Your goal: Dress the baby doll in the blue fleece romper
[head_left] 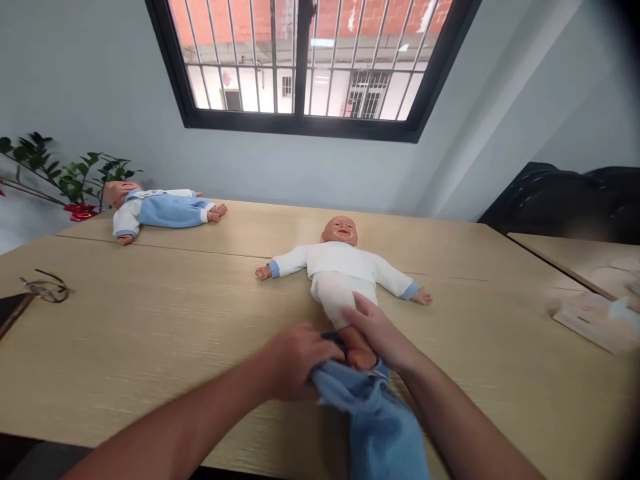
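Doll [343,260], one, in white top with blue cuffs and white bottoms, lying on its back in the middle of the table [175,333], arms spread wide, head toward the window, lower leg bare. Trousers [390,433], one pair, blue, bunched at the doll's bare foot [363,360] and running out at the bottom of the view. Left hand [297,360]: closed around the bunched upper part of the trousers. Right hand [373,327]: laid against the doll's leg, fingertips slightly parted; whether it grips cannot be told. Second doll [170,208], in blue and white clothes, lying at the far left of the table, its head near a leafy plant [75,173] with red wrapping [80,212]. Glasses [47,288], one pair, at the left, beside a dark flat item [13,310]. Box [595,323], pale, blurred, at the right. Chairs [575,203], black, beyond the table at the right. Window [300,123], dark-framed, barred, set in the wall [100,80] behind.
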`<state>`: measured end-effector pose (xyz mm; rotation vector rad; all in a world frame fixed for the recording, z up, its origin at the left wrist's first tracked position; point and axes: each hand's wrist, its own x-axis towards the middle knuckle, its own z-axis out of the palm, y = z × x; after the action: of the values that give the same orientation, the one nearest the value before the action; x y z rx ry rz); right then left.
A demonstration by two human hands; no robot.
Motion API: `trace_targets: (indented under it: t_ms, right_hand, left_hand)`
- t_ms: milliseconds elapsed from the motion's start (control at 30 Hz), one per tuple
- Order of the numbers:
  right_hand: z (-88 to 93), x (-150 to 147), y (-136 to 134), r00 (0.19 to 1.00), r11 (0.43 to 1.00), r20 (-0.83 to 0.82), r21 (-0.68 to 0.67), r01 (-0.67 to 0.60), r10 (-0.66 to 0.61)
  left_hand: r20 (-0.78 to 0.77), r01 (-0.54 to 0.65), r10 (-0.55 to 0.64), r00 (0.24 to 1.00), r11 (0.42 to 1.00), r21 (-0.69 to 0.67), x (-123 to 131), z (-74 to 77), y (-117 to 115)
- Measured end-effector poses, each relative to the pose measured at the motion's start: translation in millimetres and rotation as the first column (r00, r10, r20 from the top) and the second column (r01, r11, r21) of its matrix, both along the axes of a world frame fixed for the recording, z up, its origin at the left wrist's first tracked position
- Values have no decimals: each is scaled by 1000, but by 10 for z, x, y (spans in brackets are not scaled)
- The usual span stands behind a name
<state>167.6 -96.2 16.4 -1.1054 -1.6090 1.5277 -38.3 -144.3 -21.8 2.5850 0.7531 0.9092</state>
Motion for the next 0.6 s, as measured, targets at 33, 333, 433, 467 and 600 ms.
trace_targets:
  t_ms: [33,333,433,467,600]
  right_hand:
    - [-8,16,-1,997,997,1,10,-72,72]
    - [-45,83,29,977,978,-54,13,-207,207]
    - [-90,13,11,990,994,-92,-20,-109,107]
    - [-101,-10,3,990,996,-112,-33,-87,83]
    - [-118,-71,-23,986,998,-163,-63,14,-24]
  left_hand:
    - [68,-65,68,995,997,-34,-34,5,36]
    - [561,-411,322,763,911,37,7,-36,-43]
    - [591,-372,292,752,928,14,-13,-42,-68]
    - [577,-336,268,772,942,11,-23,-37,-65]
    - [550,-285,245,798,958,-13,-39,7,-32]
